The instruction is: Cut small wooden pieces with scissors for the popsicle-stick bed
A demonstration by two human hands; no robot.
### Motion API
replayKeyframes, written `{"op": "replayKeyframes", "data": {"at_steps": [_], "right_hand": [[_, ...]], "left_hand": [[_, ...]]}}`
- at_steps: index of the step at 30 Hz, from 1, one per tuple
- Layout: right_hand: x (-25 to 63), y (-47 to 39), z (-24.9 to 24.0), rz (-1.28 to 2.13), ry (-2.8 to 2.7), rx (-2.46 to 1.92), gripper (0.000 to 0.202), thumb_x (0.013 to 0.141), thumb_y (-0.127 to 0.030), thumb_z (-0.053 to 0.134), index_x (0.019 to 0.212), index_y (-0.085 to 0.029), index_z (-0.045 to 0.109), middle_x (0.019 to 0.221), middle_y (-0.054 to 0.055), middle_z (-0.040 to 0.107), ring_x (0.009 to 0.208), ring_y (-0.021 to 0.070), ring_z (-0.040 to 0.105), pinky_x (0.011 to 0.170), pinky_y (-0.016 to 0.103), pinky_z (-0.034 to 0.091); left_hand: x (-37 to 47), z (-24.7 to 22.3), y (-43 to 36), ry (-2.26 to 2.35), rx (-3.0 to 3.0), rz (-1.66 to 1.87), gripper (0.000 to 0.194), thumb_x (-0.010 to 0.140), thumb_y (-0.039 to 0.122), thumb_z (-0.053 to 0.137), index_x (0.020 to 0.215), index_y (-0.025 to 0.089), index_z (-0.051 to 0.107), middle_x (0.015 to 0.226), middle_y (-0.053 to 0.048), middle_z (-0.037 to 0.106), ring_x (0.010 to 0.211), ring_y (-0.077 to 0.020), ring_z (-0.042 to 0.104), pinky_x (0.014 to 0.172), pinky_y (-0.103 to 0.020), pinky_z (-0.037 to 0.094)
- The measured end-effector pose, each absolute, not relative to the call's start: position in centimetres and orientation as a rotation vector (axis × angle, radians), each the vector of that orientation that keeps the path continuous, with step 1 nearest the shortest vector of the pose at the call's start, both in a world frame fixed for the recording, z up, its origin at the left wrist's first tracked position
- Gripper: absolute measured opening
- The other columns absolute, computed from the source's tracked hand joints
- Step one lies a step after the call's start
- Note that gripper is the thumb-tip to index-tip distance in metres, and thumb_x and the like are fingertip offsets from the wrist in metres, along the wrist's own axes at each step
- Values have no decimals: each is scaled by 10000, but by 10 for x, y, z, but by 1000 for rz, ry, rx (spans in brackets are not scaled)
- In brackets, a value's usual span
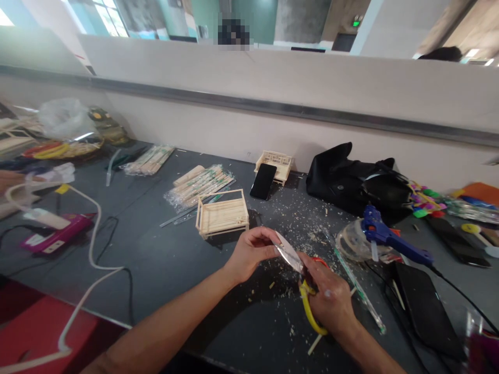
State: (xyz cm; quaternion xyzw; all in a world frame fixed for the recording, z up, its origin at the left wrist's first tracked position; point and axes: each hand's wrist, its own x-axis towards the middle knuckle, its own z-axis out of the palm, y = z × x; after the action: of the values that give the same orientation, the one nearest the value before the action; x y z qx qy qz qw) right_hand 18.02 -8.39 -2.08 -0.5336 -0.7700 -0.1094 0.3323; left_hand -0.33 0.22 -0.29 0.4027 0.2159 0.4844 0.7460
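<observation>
My right hand (329, 293) is closed around scissors (310, 306) with yellow and red handles. Their broad silvery blades point up and left toward my left hand (251, 252). The thumb and fingers of that hand are pinched together at the blade tips; whatever lies between them is too small to make out. Just beyond my left hand stands a small frame of thin wooden sticks (222, 213), like a miniature bed. Farther back, a black phone (263, 181) leans against a miniature stick bench (286, 161). Wood scraps are scattered around the scissors.
A blue glue gun (390, 239) rests on a clear round container (349, 241) at right, near a black bag (351, 182). Bagged sticks (202, 187) lie behind the frame. White cable (95, 234) and a purple power strip (58, 234) are at left. Another person's hand (11, 182) shows there.
</observation>
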Motion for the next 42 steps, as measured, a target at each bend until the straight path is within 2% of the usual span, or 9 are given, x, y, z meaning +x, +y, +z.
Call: {"op": "replayKeyframes", "data": {"at_steps": [6, 12, 23, 28, 37, 42], "right_hand": [[180, -84, -20, -316, -2004, -1360, 471, 752, -65, 440, 1154, -141, 674, 738, 50, 730, 552, 153, 660, 497, 224, 526], [183, -86, -25, -240, -2010, -1407, 645, 683, -51, 449, 1288, -197, 620, 774, 38, 736, 589, 163, 668, 516, 227, 545], [181, -87, -21, -355, -2038, -1489, 590, 752, -107, 494, 1318, -222, 617, 815, 52, 725, 635, 176, 661, 561, 238, 539], [180, -86, -20, -353, -2017, -1441, 565, 761, -99, 482, 1303, -191, 615, 799, 53, 721, 609, 174, 655, 530, 244, 528], [182, -87, -26, -294, -2004, -1411, 739, 703, -55, 459, 1422, -218, 497, 827, 43, 710, 636, 175, 651, 547, 243, 550], [178, -86, -24, -364, -2002, -1423, 765, 711, -59, 462, 1461, -208, 445, 769, 33, 671, 625, 182, 631, 530, 245, 538]], "left_hand": [[-3, -5, 4, 471, 871, 1056, 276, 538, 257, 930, 680, 144, 722, 731, -19, 700, 659, -119, 621, 634, -231, 511], [-3, -5, 5, 471, 867, 1054, 279, 529, 255, 932, 669, 146, 717, 724, -16, 701, 651, -115, 625, 626, -223, 516], [-1, -6, 3, 457, 927, 1055, 328, 515, 308, 940, 672, 144, 704, 691, -13, 667, 629, -111, 598, 622, -230, 505], [0, -4, 1, 437, 923, 1068, 327, 516, 316, 939, 664, 147, 702, 670, -4, 650, 612, -102, 579, 606, -217, 492], [0, -4, 1, 455, 923, 1057, 350, 514, 337, 941, 668, 147, 691, 679, 0, 643, 612, -100, 577, 606, -222, 498], [1, -3, 0, 432, 942, 1054, 366, 519, 369, 936, 666, 146, 687, 673, -2, 648, 605, -101, 578, 614, -226, 495]]}}
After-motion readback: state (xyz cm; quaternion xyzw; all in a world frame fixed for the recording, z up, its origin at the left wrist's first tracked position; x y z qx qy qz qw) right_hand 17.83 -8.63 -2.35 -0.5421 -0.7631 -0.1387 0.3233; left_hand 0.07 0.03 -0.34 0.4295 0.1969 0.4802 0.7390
